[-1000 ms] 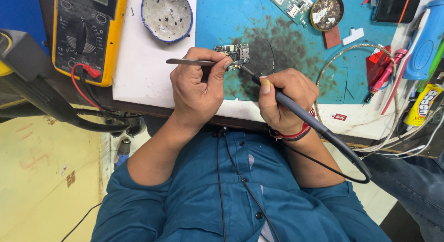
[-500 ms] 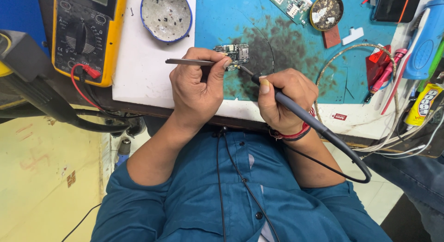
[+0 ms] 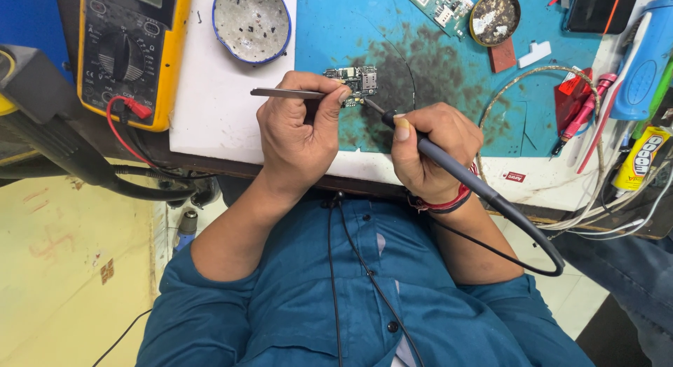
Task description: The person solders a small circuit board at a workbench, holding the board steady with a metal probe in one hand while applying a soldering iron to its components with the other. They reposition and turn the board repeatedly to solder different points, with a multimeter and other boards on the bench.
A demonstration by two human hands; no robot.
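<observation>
A small green circuit board (image 3: 352, 81) lies on the stained blue mat (image 3: 427, 65). My left hand (image 3: 303, 128) grips metal tweezers (image 3: 284, 93) whose points rest at the board's left edge. My right hand (image 3: 427, 151) holds a dark soldering iron (image 3: 449, 160) like a pen, with its tip touching the board's lower right corner. The iron's black cable (image 3: 533, 244) loops down over my right forearm.
A yellow multimeter (image 3: 130, 51) with red and black leads sits at the upper left. A round dish (image 3: 252, 22) rests on the white board. Another circuit board (image 3: 438, 4), a small tin (image 3: 495, 16), a glue tube (image 3: 639, 160) and assorted tools crowd the right side.
</observation>
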